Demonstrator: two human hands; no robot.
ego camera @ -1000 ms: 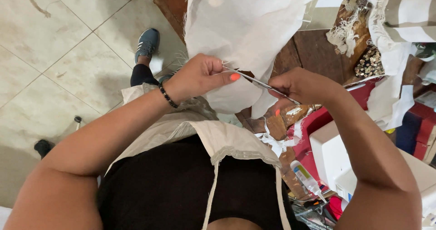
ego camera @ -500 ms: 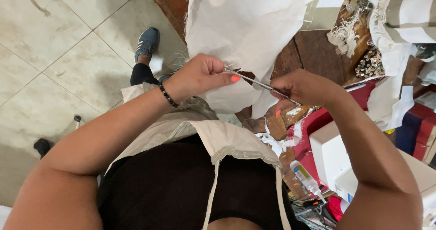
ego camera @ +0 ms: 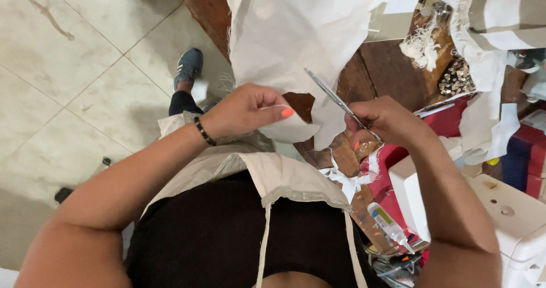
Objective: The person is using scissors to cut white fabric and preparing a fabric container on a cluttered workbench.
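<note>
A sheet of off-white woven cloth with frayed edges [ego camera: 301, 43] hangs down from the top of the view over a dark brown wooden table edge [ego camera: 392, 66]. The left hand [ego camera: 242, 111] pinches the lower flap of that cloth, thumb and fingers closed together on it, an orange-painted thumbnail showing and a dark beaded bracelet [ego camera: 203, 131] at the wrist. The right hand [ego camera: 387, 123] is closed around the handles of slim silver metal scissors [ego camera: 335, 100]; the handles are hidden inside the fist.

The scissors' long axis runs on a slant, tips pointing up and to the left, lying against the cloth's lower edge between the two hands. Whether the blades are parted I cannot tell.

To the right it is crowded: a white sewing machine body [ego camera: 512, 219], red fabric [ego camera: 398, 180] beneath the right forearm, a small clear plastic bottle with a pointed nozzle [ego camera: 389, 225], white cloth scraps [ego camera: 347, 180], fringed trim [ego camera: 424, 43] and striped grey-and-white fabric [ego camera: 506, 15]. These hem in the right arm closely.

To the left lies beige tiled floor [ego camera: 85, 77], where a foot in a blue-grey sneaker [ego camera: 189, 66] stands. A cream apron [ego camera: 273, 174] covers the lap below both hands.
</note>
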